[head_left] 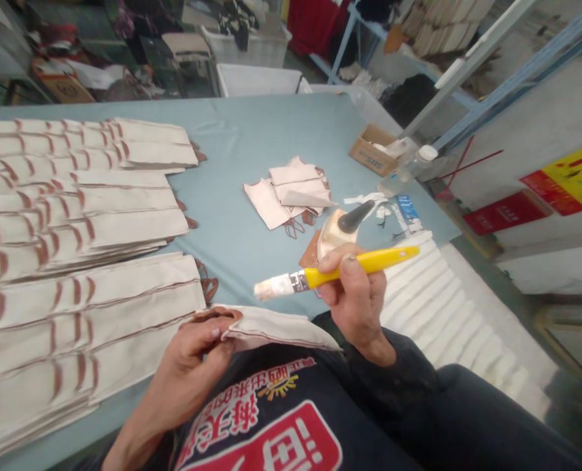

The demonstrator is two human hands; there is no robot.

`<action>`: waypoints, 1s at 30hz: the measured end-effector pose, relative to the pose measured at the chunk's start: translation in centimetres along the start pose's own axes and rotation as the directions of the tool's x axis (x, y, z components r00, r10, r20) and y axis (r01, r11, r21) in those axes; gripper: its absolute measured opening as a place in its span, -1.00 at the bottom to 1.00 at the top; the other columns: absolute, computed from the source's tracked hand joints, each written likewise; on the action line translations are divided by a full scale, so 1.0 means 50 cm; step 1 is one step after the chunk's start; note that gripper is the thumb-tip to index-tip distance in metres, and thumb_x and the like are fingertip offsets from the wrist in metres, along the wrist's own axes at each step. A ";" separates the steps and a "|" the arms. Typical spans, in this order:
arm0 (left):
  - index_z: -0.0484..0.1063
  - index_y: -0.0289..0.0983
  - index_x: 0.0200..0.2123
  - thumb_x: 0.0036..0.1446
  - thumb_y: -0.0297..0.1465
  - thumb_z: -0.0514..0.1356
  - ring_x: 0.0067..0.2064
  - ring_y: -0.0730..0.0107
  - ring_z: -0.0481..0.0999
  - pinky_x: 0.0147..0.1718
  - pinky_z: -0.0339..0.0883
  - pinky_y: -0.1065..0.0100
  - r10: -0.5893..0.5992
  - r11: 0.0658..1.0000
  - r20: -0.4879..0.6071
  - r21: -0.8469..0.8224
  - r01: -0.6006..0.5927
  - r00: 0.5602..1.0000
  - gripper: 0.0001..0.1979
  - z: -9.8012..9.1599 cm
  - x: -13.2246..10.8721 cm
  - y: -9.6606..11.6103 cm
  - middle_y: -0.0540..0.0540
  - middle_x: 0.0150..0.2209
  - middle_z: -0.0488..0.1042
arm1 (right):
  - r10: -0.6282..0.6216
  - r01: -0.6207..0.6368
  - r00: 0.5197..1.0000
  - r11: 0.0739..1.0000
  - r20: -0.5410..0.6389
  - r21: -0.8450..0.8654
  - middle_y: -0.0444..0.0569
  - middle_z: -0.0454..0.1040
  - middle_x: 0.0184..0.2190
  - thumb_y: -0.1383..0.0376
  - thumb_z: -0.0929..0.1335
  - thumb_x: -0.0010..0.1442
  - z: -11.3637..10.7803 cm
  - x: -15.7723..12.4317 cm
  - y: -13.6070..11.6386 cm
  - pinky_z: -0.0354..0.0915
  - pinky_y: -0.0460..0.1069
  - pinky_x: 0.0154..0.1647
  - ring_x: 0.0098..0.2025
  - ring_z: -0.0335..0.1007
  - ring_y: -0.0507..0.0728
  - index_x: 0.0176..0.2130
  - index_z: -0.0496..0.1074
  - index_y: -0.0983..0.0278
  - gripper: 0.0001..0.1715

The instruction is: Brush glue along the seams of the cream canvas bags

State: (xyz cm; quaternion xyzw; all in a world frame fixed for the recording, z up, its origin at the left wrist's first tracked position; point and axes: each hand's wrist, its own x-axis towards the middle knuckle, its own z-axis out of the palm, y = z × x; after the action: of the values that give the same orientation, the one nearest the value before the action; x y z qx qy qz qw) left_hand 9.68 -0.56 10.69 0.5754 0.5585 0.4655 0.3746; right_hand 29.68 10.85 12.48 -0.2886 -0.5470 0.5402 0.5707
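Note:
My right hand [352, 294] is closed around a yellow-handled paintbrush [389, 260], its pale bristles pointing left. In my left hand [197, 356] the thumb and fingers pinch the end of a cream fabric piece [276, 328] with brown edging, held close to my body at the table's near edge. The brush is above the fabric and apart from it. Just beyond my right hand stands a cream container [333, 235] with a dark grey spout or handle on top. Farther back lies a small pile of cream fabric pieces [291, 186] with brown cords.
Overlapping rows of cream fabric pieces [138, 222] cover the left of the blue-green table [222, 131]. White strips [433, 307] lie in a row at right. A cardboard box [372, 150] and clear bottle [411, 167] stand at the far right; a white bin [259, 80] is behind.

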 end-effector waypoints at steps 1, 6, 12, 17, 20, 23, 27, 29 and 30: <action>0.65 -0.21 -0.42 0.15 -0.56 0.17 -0.34 0.27 0.62 -0.30 0.48 0.38 0.003 1.000 -0.007 -0.001 -0.003 1.000 -0.74 -0.001 0.001 0.001 -0.05 -0.41 0.66 | 0.025 -0.026 0.999 0.999 0.019 0.032 -0.28 0.25 -0.65 0.09 0.37 0.46 0.005 -0.003 -0.012 0.05 -0.16 -0.69 -0.69 0.09 -0.09 -0.32 0.52 0.23 -0.63; 0.63 -0.20 -0.44 0.15 -0.59 0.17 -0.46 0.37 0.58 -0.39 0.46 0.44 0.093 0.995 -0.005 0.048 -0.092 0.996 -0.73 -0.001 0.008 0.012 0.03 -0.53 0.59 | 0.157 -0.171 0.978 0.980 0.141 0.098 -0.28 0.21 -0.64 0.05 0.39 0.43 0.032 -0.014 -0.004 -0.09 -0.16 -0.75 -0.72 -0.05 -0.11 -0.39 0.49 0.24 -0.58; 0.63 -0.20 -0.42 0.13 -0.65 0.14 -0.59 0.49 0.52 -0.55 0.35 0.53 0.174 0.982 -0.048 0.089 -0.169 0.984 -0.69 0.002 0.011 0.011 0.09 -0.56 0.58 | 0.123 -0.134 0.985 0.987 0.117 0.093 -0.33 0.14 -0.69 0.04 0.38 0.44 0.048 -0.006 0.013 -0.05 -0.17 -0.74 -0.72 -0.04 -0.10 -0.36 0.49 0.25 -0.58; 0.61 -0.20 -0.43 0.14 -0.64 0.17 -0.51 0.42 0.61 -0.45 0.46 0.51 0.235 0.970 -0.077 0.076 -0.230 0.969 -0.72 0.002 0.013 0.005 0.06 -0.53 0.61 | 0.125 -0.130 0.989 0.989 0.084 0.065 -0.28 0.24 -0.63 0.02 0.39 0.43 0.050 -0.010 -0.010 -0.09 -0.16 -0.77 -0.72 -0.05 -0.11 -0.39 0.47 0.24 -0.56; 0.63 -0.19 -0.41 0.14 -0.64 0.17 -0.52 0.42 0.61 -0.44 0.46 0.50 0.249 0.966 -0.080 0.087 -0.242 0.965 -0.70 0.003 0.011 0.003 0.06 -0.51 0.63 | 0.114 -0.112 0.986 0.993 0.125 -0.025 -0.27 0.21 -0.64 -0.01 0.37 0.43 0.049 -0.018 -0.008 -0.06 -0.13 -0.76 -0.71 -0.04 -0.09 -0.37 0.50 0.24 -0.54; 0.66 -0.16 -0.35 0.13 -0.65 0.16 -0.48 0.41 0.64 -0.43 0.46 0.50 0.235 0.967 -0.072 0.116 -0.226 0.969 -0.67 0.006 0.009 0.005 0.07 -0.47 0.67 | 0.103 -0.101 0.992 0.994 0.076 -0.034 -0.27 0.23 -0.64 -0.03 0.36 0.43 0.046 -0.025 -0.008 -0.02 -0.12 -0.77 -0.72 -0.05 -0.08 -0.38 0.49 0.22 -0.53; 0.58 -0.20 -0.48 0.09 -0.65 0.15 -0.59 0.47 0.51 -0.52 0.37 0.50 0.240 0.965 -0.079 0.123 -0.229 0.968 -0.71 0.009 0.007 0.008 0.11 -0.58 0.56 | 0.101 -0.092 0.985 0.994 0.138 -0.066 -0.22 0.31 -0.60 0.01 0.34 0.45 0.042 -0.037 -0.004 0.04 -0.11 -0.74 -0.70 0.05 -0.06 -0.32 0.52 0.23 -0.57; 0.58 -0.21 -0.49 0.10 -0.64 0.17 -0.61 0.48 0.49 -0.55 0.35 0.50 0.240 0.965 -0.078 0.124 -0.230 0.968 -0.71 0.010 0.006 0.008 0.10 -0.58 0.57 | 0.061 -0.045 0.987 0.993 0.146 -0.109 -0.19 0.36 -0.57 0.03 0.34 0.45 0.039 -0.042 0.002 0.13 -0.11 -0.70 -0.64 0.17 -0.04 -0.29 0.54 0.24 -0.59; 0.60 -0.20 -0.47 0.11 -0.64 0.17 -0.59 0.46 0.53 -0.55 0.36 0.50 0.237 0.966 -0.075 0.126 -0.227 0.968 -0.72 0.011 0.006 0.007 0.09 -0.55 0.61 | 0.036 -0.020 0.991 0.991 0.126 -0.131 -0.16 0.40 -0.54 0.03 0.34 0.45 0.038 -0.046 0.004 0.17 -0.10 -0.67 -0.61 0.23 -0.02 -0.28 0.55 0.23 -0.60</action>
State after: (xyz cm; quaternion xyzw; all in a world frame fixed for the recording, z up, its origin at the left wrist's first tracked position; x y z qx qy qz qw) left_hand 10.28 -0.27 10.91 0.6362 0.5296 0.4983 0.2578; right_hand 28.27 8.28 12.04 -0.2974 -0.6124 0.5289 0.5068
